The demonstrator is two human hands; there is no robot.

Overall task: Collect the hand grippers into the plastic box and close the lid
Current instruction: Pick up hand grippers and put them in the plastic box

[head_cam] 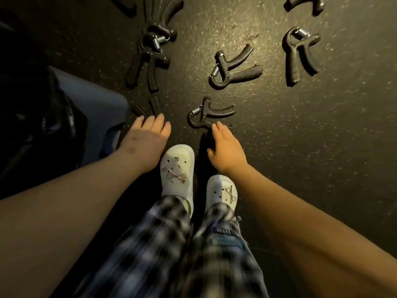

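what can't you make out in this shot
Head view only:
- left gripper: near end under the left hand.
- near gripper: lower handle under the right hand; grip unclear.
- top grippers: cut off by the top edge.
- box: in shadow; lid not made out.

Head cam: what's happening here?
A person bends over a dark floor strewn with black hand grippers. The right hand touches the handle of the nearest hand gripper. The left hand reaches with straight fingers for a dimly lit gripper beside a grey-blue container, probably the plastic box. Neither hand holds anything yet. Several more grippers lie farther out, so plenty is left to collect.
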